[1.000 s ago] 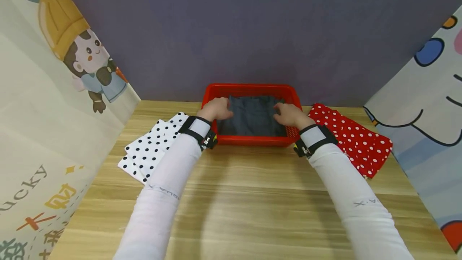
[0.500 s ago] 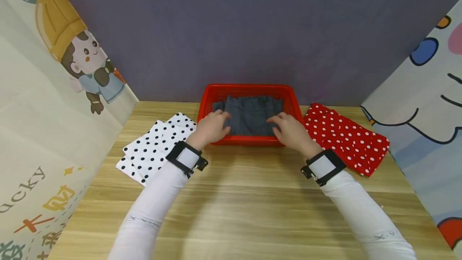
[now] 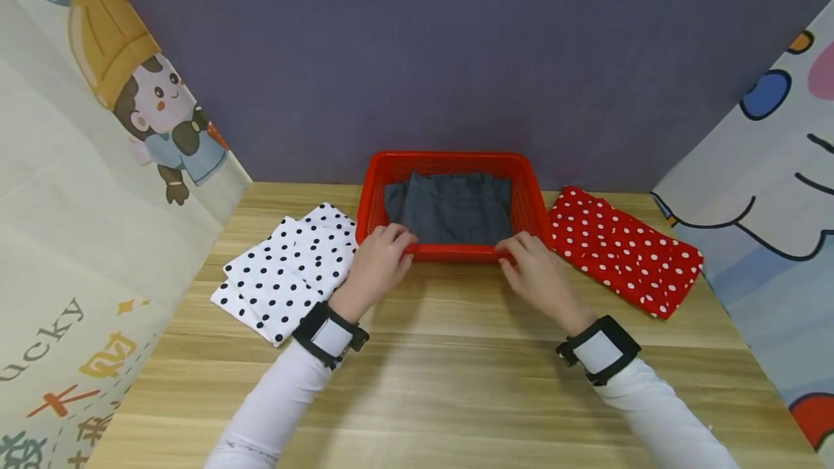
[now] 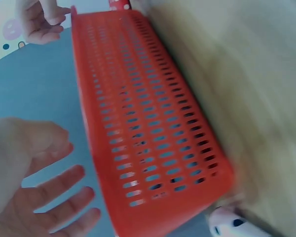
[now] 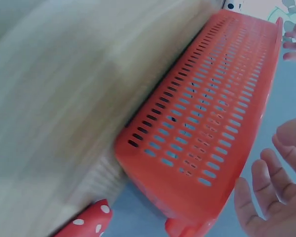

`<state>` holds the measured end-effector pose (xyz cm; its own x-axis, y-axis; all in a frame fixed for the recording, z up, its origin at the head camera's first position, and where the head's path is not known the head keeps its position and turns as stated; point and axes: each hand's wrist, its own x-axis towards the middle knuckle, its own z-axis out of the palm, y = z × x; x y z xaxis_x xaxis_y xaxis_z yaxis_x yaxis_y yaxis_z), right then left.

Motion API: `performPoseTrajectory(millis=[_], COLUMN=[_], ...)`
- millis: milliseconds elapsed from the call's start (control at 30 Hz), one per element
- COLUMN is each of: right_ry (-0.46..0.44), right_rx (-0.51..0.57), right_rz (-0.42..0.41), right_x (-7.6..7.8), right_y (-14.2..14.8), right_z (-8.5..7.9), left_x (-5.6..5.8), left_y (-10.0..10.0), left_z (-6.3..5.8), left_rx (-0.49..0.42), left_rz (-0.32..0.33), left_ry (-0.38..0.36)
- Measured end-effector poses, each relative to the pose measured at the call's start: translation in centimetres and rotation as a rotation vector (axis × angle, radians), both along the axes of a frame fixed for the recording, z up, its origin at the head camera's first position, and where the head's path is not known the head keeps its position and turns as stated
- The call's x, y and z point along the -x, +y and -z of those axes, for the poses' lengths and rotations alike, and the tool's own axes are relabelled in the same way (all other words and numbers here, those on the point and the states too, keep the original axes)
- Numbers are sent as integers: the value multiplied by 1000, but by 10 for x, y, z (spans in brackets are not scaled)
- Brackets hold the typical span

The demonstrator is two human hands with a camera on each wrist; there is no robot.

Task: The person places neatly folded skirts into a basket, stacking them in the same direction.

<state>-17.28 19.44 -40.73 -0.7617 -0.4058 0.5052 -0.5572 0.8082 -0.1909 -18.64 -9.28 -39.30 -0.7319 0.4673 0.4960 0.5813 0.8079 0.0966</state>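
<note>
A red plastic basket (image 3: 456, 254) with slotted walls stands at the back of the table, and a folded dark grey cloth (image 3: 456, 210) lies inside it. My left hand (image 3: 374, 268) is at the left part of the basket's front rim. In the left wrist view its loosely spread fingers (image 4: 64, 187) show just above the rim, holding nothing. My right hand (image 3: 541, 277) is at the rim's front right. Its fingers (image 5: 266, 190) are relaxed and spread close to the rim in the right wrist view, with nothing between them.
White cloths with black dots (image 3: 280, 273) lie folded left of the basket. Folded red cloths with white dots (image 3: 625, 252) lie on its right. A grey wall (image 3: 456, 56) rises behind the wooden table (image 3: 449, 382), with printed sheets at both sides.
Both hands have drawn back from inside the basket, over the grey cloth, to its front rim. The grey cloth stays in the basket, and the dotted cloths have not moved.
</note>
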Motion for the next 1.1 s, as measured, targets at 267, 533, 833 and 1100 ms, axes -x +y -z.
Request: performPoseTrajectory(millis=[267, 533, 833, 1100], right_ry=[-11, -81, -126, -119], right_rx=[-38, -49, -104, -120], right_rz=[-16, -66, -123, -174], right_x=[-13, -22, -31, -40], right_y=[6, 8, 7, -1], right_z=[14, 28, 41, 47], left_x=[-19, -31, -34, -37], left_y=[-8, -23, -53, -86], left_z=[16, 35, 59, 57], left_rx=[-46, 36, 77, 82], left_rz=[52, 62, 8, -147], left_ry=[112, -30, -144, -200])
